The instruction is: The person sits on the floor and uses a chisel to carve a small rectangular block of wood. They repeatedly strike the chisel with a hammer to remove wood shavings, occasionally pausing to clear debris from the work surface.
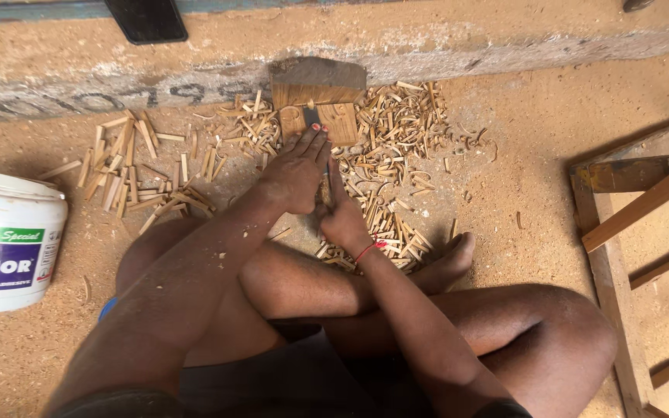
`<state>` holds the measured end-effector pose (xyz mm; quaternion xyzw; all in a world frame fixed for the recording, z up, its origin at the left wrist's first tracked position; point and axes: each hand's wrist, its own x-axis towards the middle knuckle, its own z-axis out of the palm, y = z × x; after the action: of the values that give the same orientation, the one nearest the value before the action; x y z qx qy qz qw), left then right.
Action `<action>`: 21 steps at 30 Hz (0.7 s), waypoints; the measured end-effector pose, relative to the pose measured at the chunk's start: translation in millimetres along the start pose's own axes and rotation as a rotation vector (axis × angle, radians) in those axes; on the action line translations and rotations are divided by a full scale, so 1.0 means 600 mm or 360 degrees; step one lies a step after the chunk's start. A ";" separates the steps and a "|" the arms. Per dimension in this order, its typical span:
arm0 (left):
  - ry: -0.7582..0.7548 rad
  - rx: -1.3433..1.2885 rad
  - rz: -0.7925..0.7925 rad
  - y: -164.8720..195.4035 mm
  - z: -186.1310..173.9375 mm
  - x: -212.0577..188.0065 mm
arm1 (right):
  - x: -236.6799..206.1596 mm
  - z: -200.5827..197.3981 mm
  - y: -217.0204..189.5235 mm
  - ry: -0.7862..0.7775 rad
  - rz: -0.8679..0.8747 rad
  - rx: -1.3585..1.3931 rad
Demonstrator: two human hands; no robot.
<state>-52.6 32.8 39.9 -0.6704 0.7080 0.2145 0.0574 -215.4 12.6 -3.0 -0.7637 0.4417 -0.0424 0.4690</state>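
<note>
I sit cross-legged on a sawdust floor. A carved wooden piece (339, 116) leans against a low concrete ledge (458, 54) in front of me. My left hand (296, 174) lies over the shaft of a chisel (313, 118), fingers stretched toward the carving, where the metal blade meets the wood. My right hand (344, 218), with a red thread at the wrist, grips the chisel's handle just below the left hand. Wood chips (396, 128) surround the carving.
A white plastic tub (9, 240) with a coloured label stands at the left. More wood slivers (129, 166) lie scattered left of the carving. A wooden frame (632, 224) lies at the right. A dark flat object (147, 19) rests on the ledge.
</note>
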 end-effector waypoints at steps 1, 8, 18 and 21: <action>0.0037 -0.0085 -0.0024 -0.001 0.000 0.001 | 0.001 0.001 -0.005 -0.0004 -0.0011 0.0100; 0.0734 -0.0664 -0.0119 -0.015 0.035 0.022 | -0.029 -0.030 -0.026 -0.0058 0.0044 0.0655; 0.1155 -0.1037 -0.0537 -0.037 0.021 0.083 | -0.134 -0.228 -0.052 0.0089 0.0160 0.1597; 0.1118 -0.0945 -0.0398 -0.024 0.025 0.097 | -0.191 -0.297 -0.047 0.0060 0.0134 0.1470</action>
<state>-47.3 -15.5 2.0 -0.7698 0.5065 0.1595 -0.3542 -352.6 -21.5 157.3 -0.4554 0.4156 -0.2294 0.7532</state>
